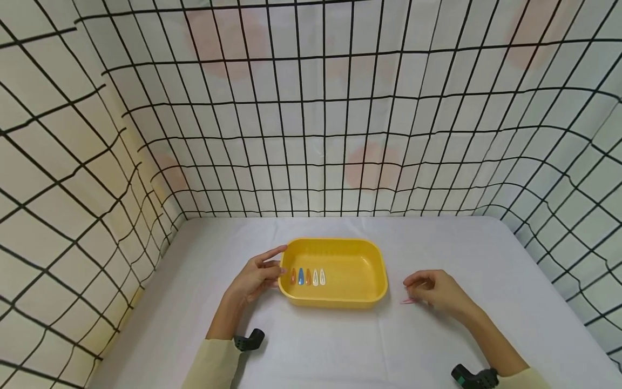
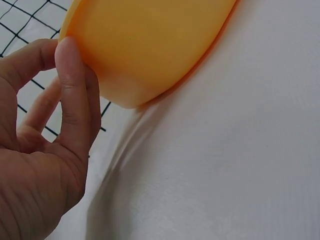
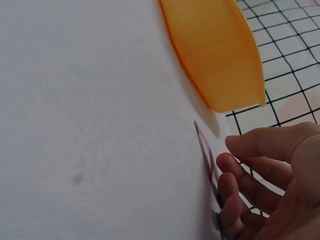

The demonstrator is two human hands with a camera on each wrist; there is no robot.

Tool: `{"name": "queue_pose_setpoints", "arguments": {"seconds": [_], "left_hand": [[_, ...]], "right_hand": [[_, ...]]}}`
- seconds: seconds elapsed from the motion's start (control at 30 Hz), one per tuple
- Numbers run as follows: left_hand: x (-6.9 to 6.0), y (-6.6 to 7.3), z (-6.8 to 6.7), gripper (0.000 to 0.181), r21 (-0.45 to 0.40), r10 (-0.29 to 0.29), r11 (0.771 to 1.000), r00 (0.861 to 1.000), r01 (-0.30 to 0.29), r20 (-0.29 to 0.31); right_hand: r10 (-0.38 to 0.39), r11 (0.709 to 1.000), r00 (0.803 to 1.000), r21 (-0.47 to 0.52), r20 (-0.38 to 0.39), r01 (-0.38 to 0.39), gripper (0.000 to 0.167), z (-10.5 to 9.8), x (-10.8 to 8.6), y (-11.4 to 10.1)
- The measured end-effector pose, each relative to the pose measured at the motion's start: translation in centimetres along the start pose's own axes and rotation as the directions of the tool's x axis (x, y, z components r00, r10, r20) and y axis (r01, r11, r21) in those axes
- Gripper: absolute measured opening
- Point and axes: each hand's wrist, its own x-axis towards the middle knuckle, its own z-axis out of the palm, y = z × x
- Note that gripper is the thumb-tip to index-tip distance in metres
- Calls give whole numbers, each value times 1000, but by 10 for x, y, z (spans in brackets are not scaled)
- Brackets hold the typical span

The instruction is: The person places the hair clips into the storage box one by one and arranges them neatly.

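A yellow tray sits on the cloth-covered table. Inside it, at the left, several hair clips lie side by side: orange ones, a blue one and white ones. My left hand pinches the tray's left rim between thumb and fingers; the left wrist view shows the thumb on the tray's outer wall. To the right of the tray, my right hand is low over the table, fingers loosely bent, beside a pink hair clip. In the right wrist view this slim clip is next to the fingertips, partly hidden by them.
Black wire grid panels over white cloth enclose the table at the back and on both sides. A white cloth covers the tabletop. Each wrist carries a small black camera, such as the left one.
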Motion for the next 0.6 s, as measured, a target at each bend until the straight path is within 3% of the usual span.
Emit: {"name": "queue_pose_setpoints", "arguments": {"seconds": [0.2,0.6], "left_hand": [[-3,5,1,67,49,-3,999,999,4,-36],[-5,13,1,66,144,13,989,1000,-11,-13]], "right_hand": [[-77,996,997,-38,31,79,21,3,1,9],[-130,978,991,-162,4,129,12,3,-5,8]]}}
